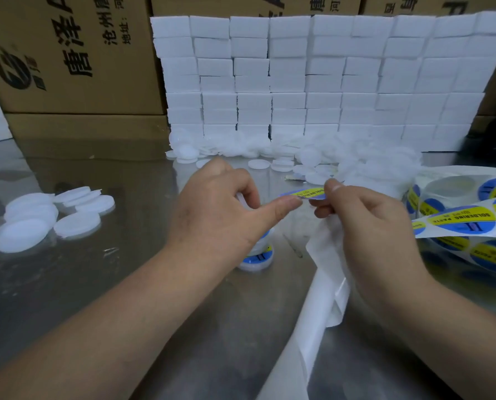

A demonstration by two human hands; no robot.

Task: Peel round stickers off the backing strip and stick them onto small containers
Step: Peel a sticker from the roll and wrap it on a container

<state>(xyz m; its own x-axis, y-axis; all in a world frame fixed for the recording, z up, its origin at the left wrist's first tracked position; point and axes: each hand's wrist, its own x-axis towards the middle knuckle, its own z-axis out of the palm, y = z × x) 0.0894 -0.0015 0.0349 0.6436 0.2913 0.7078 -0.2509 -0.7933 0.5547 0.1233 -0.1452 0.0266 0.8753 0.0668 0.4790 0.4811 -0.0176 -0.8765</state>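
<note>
A round blue and yellow sticker [304, 193] hangs in the air at the centre, seen almost edge on. My right hand [365, 223] pinches its right edge between thumb and forefinger, and the white backing strip [322, 284] trails down from under that hand to the bottom of the frame. My left hand [220, 209] curls its fingers round a small white container [242, 197], mostly hidden, while its thumb tip touches the sticker's left edge. Below my left hand a stack of stickered white containers [257, 255] stands on the steel table [96, 284].
A roll of stickers [460, 223] lies at the right. Several white lids [53, 217] sit in a pile at the left. More loose white lids [313, 160] are heaped at the back before a wall of white foam blocks [313, 76]. Cardboard boxes [67, 53] stand behind.
</note>
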